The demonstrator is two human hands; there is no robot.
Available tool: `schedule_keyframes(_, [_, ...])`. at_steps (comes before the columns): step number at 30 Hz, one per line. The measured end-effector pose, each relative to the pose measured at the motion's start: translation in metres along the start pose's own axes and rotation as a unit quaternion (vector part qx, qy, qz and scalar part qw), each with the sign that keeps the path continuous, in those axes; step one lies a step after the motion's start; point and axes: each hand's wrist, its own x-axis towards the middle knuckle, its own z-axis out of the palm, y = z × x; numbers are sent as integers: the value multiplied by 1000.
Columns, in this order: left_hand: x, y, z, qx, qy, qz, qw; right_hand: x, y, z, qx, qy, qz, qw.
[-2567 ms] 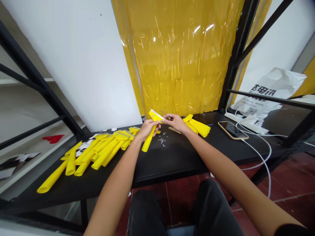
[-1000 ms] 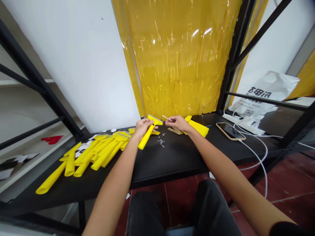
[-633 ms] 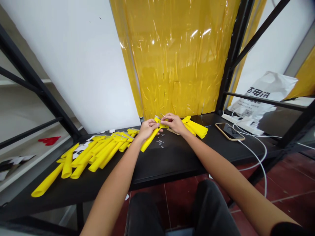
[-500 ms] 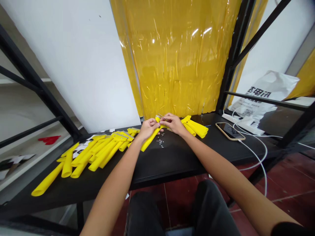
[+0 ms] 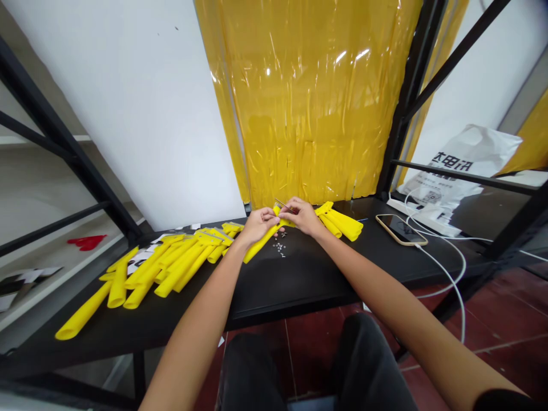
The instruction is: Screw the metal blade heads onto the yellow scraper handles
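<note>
My left hand (image 5: 259, 224) is closed around a yellow tubular handle (image 5: 258, 247), which slants up and away from me over the table. My right hand (image 5: 301, 214) is closed at the handle's far end, its fingers pinching a thin metal rod (image 5: 282, 204) that looks like a small tool; its tip is too small to make out. Both sets of fingertips meet near the handle's top, partly hiding it. Below them lie several small screws and nuts (image 5: 279, 248) on the black table. Close to my right hand rests a group of yellow handles (image 5: 341, 221).
A pile of yellow handles (image 5: 165, 265), some with grey metal strips, covers the table's left side. At the right lie a phone (image 5: 400, 229) with white cables (image 5: 458, 265) and a white plastic bag (image 5: 462, 171). Black metal posts (image 5: 402, 108) frame the black table (image 5: 295, 279).
The held handle has shifted slightly, and the fingers at its top have moved a little. Both hands keep their hold. The view has drifted slightly.
</note>
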Motion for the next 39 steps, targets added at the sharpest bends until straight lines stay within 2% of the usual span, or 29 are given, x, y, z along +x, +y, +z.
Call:
schedule_keyframes(3, [-1, -1, -1, 10, -9, -2, 1000, 0, 6, 1, -3, 8, 34, 999])
schedule_keyframes(6, [-2, -2, -1, 14, -17, -8, 1000, -1, 12, 3, 11, -13, 96, 995])
schedule_keyframes(9, [-2, -4, 0, 7, -1, -15, 1000, -1, 13, 5, 6, -28, 128, 991])
schedule_keyframes(11, [0, -5, -1, -9, 36, -20, 999, -2, 10, 6, -17, -6, 103, 995])
schedule_keyframes(14, [4, -5, -5, -30, 119, -15, 992, -2, 3, 3, -74, 6, 25, 997])
schedule_keyframes(16, [6, -5, -8, -37, 167, -4, 985, -3, 0, 1, -125, -21, -15, 992])
schedule_keyframes(18, [8, -5, -10, -48, 205, -7, 978, -5, -1, 1, -169, -54, -24, 984])
schedule_keyframes(20, [9, -7, -12, -60, 241, -27, 968, -8, 3, 2, -194, -82, 0, 978])
schedule_keyframes(23, [10, -12, -14, -62, 282, -66, 955, -12, 13, 2, -194, -157, 90, 964])
schedule_keyframes(26, [11, -16, -19, -63, 293, -82, 950, -15, 25, -5, -166, -247, 170, 940])
schedule_keyframes(30, [12, -18, -24, -65, 296, -80, 950, -15, 35, -20, -92, -332, 193, 919])
schedule_keyframes(34, [11, -17, -25, -68, 290, -77, 952, -15, 36, -24, -50, -359, 172, 916])
schedule_keyframes(39, [10, -15, -24, -74, 284, -76, 953, -18, 35, -16, -56, -366, 146, 917])
